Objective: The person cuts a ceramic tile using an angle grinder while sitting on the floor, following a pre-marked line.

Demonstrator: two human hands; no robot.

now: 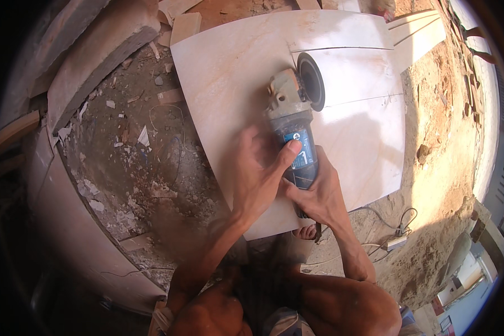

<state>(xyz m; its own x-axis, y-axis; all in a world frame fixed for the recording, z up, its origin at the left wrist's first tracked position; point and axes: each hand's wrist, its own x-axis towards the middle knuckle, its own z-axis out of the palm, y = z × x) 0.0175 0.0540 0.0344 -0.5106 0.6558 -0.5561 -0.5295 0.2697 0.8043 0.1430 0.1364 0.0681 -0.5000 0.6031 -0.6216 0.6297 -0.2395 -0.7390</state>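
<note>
An angle grinder [293, 131] with a blue label and a dark round disc [311, 82] is held over a large cream tile [218, 84]. My left hand [259, 168] grips the body from the left, its thumb on the label and its other fingers partly hidden and blurred. Around the rear of the body my right hand [318, 193] is closed. The disc stands on edge at the tile, near a thin line that runs to the right edge. Farther off, a dark straight line, apparently a cut, crosses the tile. Whether the disc touches the tile I cannot tell.
Rubble and broken bits [145, 137] cover the ground on the left, beside stacked slabs [101, 61]. Cut tile strips [417, 36] lie at the far right. A cable [400, 228] coils on sandy ground near my right forearm. My bare foot [305, 232] is at the tile's near edge.
</note>
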